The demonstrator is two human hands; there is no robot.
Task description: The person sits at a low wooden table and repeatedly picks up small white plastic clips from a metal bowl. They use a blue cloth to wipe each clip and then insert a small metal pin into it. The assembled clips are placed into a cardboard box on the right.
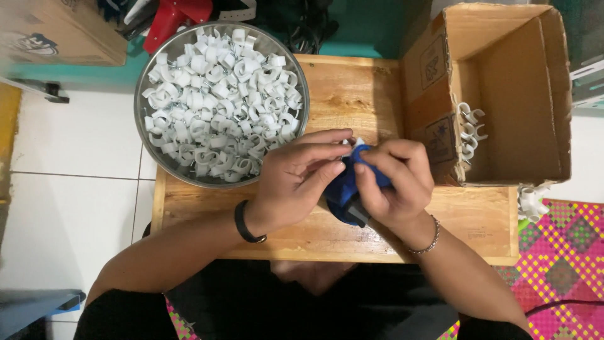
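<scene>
Spreading across the middle of the view, a wooden board [327, 94] rests low over a white tiled floor [69, 189], with a woven pink mat [566, 252] at the right. An open cardboard box [503, 69] lies on its side on the board's right end, and a short row of white clips [469, 129] sits inside it against the near wall. More clips [531, 200] lie just outside the box, on the board's right edge. On the board's left end stands a round metal bowl [143, 135] heaped with white clips [220, 104], many with small nails through them.

Both hands meet over the board's centre, just right of the bowl. The left hand [292, 186], a black band on its wrist, has its fingers curled, with thumb and forefinger pinching toward a small white clip [357, 143] at the top of a blue tool [343, 192]. The right hand [396, 182], wearing a thin bracelet, is closed around that tool, fingers wrapped over its upper part, its dark lower end showing below the palm. Whether the left fingers actually grip the clip cannot be told.
</scene>
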